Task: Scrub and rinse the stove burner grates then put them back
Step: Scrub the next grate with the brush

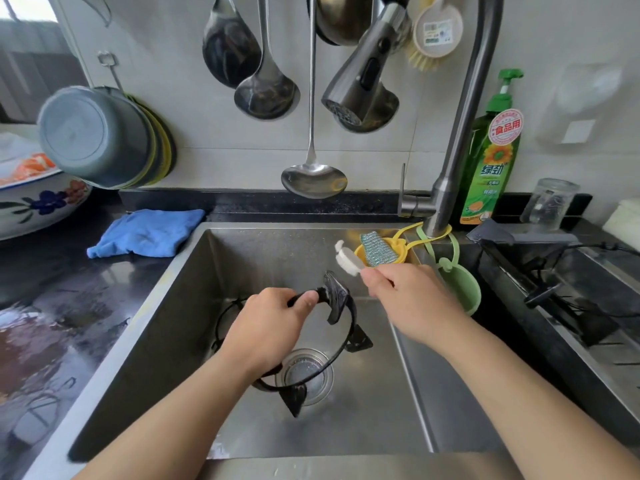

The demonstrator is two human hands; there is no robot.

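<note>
Sink (242, 258): steel basin set in a dark worktop (69, 292), drain strainer (304, 374) lying at its bottom. Grate (341, 306): black ring with prongs, being held tilted over the basin above the strainer, one prong pointing up toward the brush. Left hand (273, 323): fingers curling round the ring's upper rim, thumb pressing on the bar beside the raised prong. Right hand (405, 299): fingers closing round the handle of a brush (348, 259), its white head sticking up and to the left, just above the raised prong and not clearly touching it. Yellow holder (388, 252): hanging from the tap's base inside the sink, carrying a teal scourer (375, 247). Green holder (460, 285): hanging beside it, lower on the right wall. Tap (464, 133): grey neck arching up from the back rim, spray head (363, 74) pointing down to the left; no water is showing. Soap bottle (491, 161): green, standing behind the tap against the tiled wall. Jar (549, 204): clear glass, standing to the right of the bottle. Cloth (145, 232): blue, lying crumpled on the worktop at the sink's back left corner. Ladles (266, 88): hanging on the wall above the sink. Pot (97, 136): grey, hanging at the left, bottom facing out. Bowl (38, 202): flower-patterned, sitting at the far left. Stove (561, 292): black, lying to the right of the sink.
</note>
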